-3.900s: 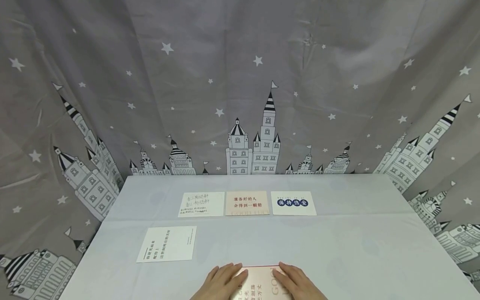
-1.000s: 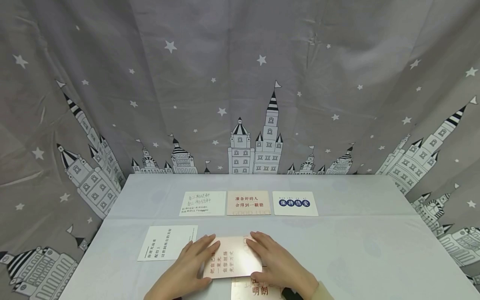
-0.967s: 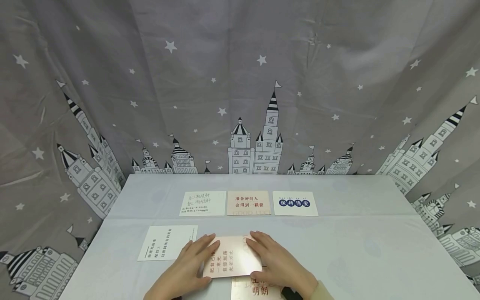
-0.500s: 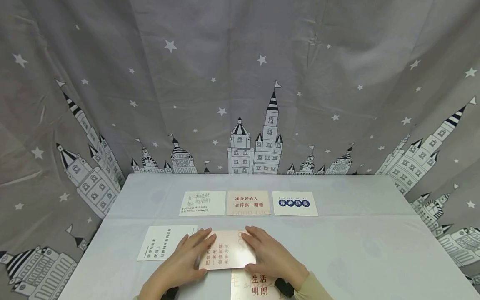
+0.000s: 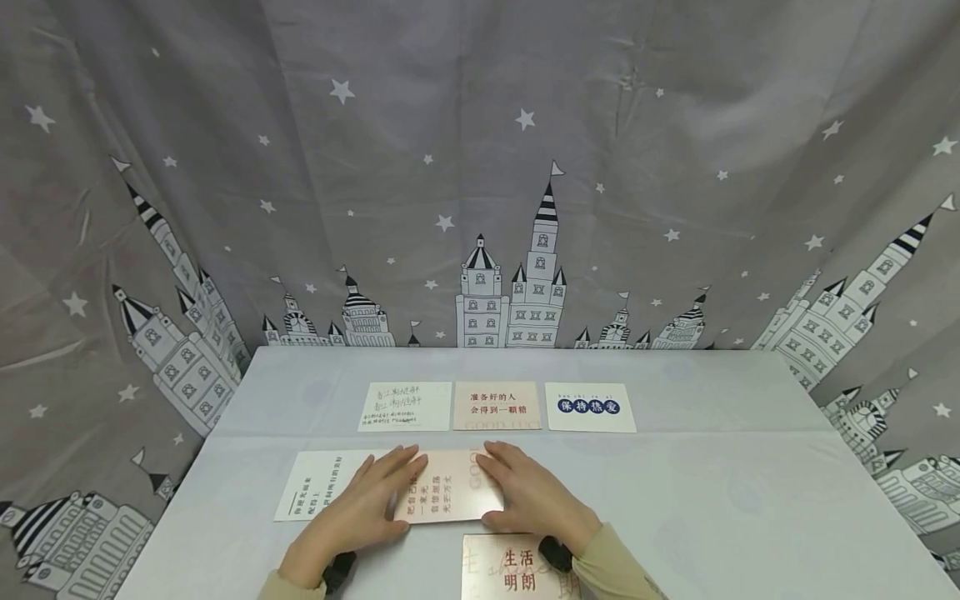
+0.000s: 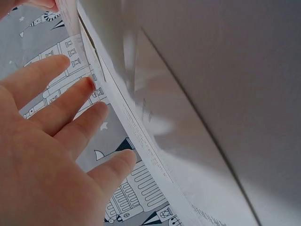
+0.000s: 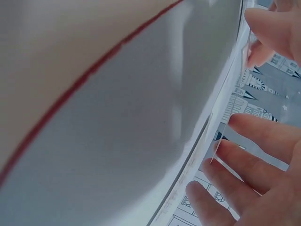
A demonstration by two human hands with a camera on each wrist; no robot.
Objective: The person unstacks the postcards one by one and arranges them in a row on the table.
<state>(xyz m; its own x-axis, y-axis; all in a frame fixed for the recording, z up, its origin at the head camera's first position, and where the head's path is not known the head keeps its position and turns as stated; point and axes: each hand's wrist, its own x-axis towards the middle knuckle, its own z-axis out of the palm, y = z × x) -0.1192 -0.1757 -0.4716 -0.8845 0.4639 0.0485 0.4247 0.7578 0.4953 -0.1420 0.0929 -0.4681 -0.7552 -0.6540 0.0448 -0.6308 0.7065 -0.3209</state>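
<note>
Gold rect. paper card [image 5: 520, 573] w/ red text lies approx. 5 o'clock of pink rect. paper card [image 5: 453, 492], gripped at both ends by L hand [image 5: 366, 504] & R hand [image 5: 534, 500] fingers, w/ white black-text paper card [image 5: 315, 486] at 9, white-cream-white card row [image 5: 496, 408] approx. 12–1.

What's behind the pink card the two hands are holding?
Farther back on the table are three cards: a handwritten card, a peach card and a card with blue circles. In the head view, the pink card covers whatever is right under it.
</note>
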